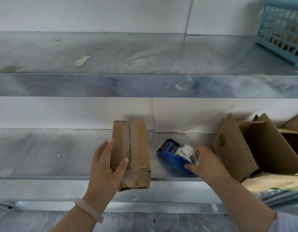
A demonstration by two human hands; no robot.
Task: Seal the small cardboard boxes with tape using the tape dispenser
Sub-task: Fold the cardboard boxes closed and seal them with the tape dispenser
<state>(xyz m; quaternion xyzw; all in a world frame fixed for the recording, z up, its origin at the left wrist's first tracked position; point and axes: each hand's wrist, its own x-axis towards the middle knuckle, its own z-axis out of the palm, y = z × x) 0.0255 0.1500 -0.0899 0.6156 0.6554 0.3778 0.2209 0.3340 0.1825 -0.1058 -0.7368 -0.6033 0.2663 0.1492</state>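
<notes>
**A:** Where's the box [138, 148]?

**B:** Lower shelf [44, 153], centre frame. It lies lengthwise w/ its near end jutting past the front edge. Tape runs along the top seam, and the near end looks crumpled.

**A:** L hand [106, 169]?

**B:** On the box's left side, grip closed on it: thumb over the top face, fingers up along the side wall. Pale bracelet [89, 210] on that wrist.

**A:** And the dispenser [171, 154]?

**B:** Blue, lying on the same shelf just right of the box, not touching it, w/ a white roll [186, 153] mounted. R hand [207, 164] is on its near end, grip wrapped round roll & frame. Fingertips mostly hidden.

**A:** Anything else?

**B:** Open carton [235, 148] at right, flaps up, close beside R hand. Blue basket [282, 30] on the upper shelf [78, 52], top-right corner, blurred. Scraps of old tape are stuck to that shelf.
</notes>
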